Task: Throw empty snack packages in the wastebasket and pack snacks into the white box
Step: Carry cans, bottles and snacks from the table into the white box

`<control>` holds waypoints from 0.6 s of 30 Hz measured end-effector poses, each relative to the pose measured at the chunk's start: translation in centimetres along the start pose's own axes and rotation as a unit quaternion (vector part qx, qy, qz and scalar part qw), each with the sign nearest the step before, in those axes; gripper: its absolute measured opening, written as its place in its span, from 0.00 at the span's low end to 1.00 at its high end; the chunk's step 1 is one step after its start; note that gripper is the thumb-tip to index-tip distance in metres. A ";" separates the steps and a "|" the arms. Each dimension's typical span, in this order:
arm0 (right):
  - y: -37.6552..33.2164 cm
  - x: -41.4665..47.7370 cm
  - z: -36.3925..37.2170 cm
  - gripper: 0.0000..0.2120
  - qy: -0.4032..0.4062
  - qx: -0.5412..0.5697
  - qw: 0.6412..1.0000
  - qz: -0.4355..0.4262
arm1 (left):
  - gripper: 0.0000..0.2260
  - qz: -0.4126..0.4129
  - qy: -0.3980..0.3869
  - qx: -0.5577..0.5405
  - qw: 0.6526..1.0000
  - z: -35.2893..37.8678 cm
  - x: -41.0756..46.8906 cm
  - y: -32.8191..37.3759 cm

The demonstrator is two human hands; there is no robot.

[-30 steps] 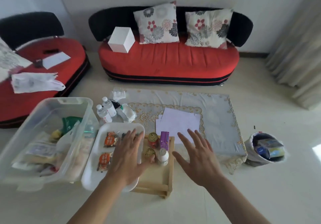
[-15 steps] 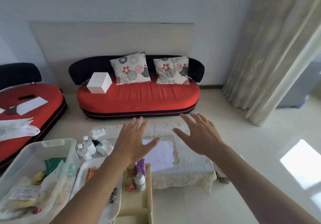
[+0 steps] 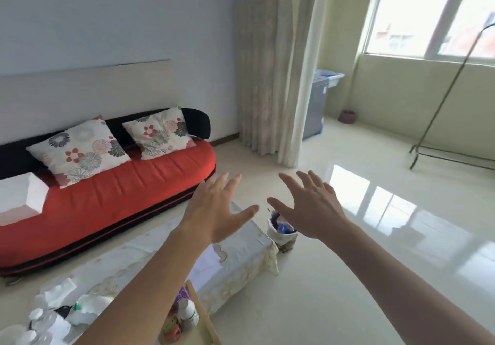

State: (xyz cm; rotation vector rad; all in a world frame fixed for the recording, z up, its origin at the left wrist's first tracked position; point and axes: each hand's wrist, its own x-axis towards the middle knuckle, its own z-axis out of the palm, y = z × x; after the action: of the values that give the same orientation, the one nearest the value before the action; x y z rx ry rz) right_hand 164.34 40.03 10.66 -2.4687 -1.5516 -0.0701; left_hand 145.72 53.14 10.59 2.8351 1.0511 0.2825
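While both hands, left point(image 3: 214, 210) and right point(image 3: 313, 210), are held spread and empty, the wastebasket point(image 3: 281, 233) beside the bench point(image 3: 241, 259) and the box point(image 3: 18, 200) on the sofa point(image 3: 128, 186) could be missed, since snacks lie nearly unseen below.

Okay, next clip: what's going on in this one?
A person stands in a living room with both arms stretched out, left hand and right hand open and empty. Nothing is being handled. The wastebasket sits on the floor by the corner of the cloth-covered table and already holds some packaging. The white box rests on the red sofa, away from both hands.
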 end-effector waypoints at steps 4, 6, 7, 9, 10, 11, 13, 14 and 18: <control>3.6 -5.0 -0.9 0.37 0.017 -0.014 0.997 0.080 | 0.42 0.074 -0.020 -0.020 0.997 1.1 1.3 3.6; 6.0 -7.4 -1.4 0.37 0.021 -0.023 0.992 0.121 | 0.41 0.104 -0.038 -0.023 0.994 1.9 2.2 5.9; 7.2 -8.7 -1.7 0.38 0.022 -0.026 0.989 0.142 | 0.40 0.121 -0.044 -0.022 0.991 2.4 2.6 7.1; 9.5 -11.4 -2.3 0.38 0.026 -0.035 0.982 0.182 | 0.40 0.153 -0.053 -0.022 0.987 3.2 3.3 9.9; 10.7 -12.7 -2.7 0.37 0.029 -0.038 0.978 0.202 | 0.41 0.168 -0.057 -0.024 0.984 3.6 3.5 11.5; 11.9 -14.0 -3.1 0.37 0.031 -0.040 0.974 0.222 | 0.42 0.184 -0.060 -0.026 0.981 4.1 3.7 13.1; 14.3 -16.6 -3.8 0.37 0.032 -0.036 0.964 0.261 | 0.42 0.219 -0.063 -0.028 0.973 4.8 3.7 16.6; 15.5 -17.9 -4.1 0.37 0.032 -0.032 0.959 0.280 | 0.41 0.237 -0.064 -0.030 0.969 5.2 3.7 18.4; 20.4 -23.0 -5.3 0.37 0.031 -0.023 0.936 0.349 | 0.41 0.301 -0.072 -0.037 0.950 6.6 3.1 26.1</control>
State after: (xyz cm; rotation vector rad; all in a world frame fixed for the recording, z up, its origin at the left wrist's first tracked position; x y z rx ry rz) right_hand 172.94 10.09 8.81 -2.8617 -0.5794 -0.0641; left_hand 166.00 35.25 8.75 2.9718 0.1210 0.1482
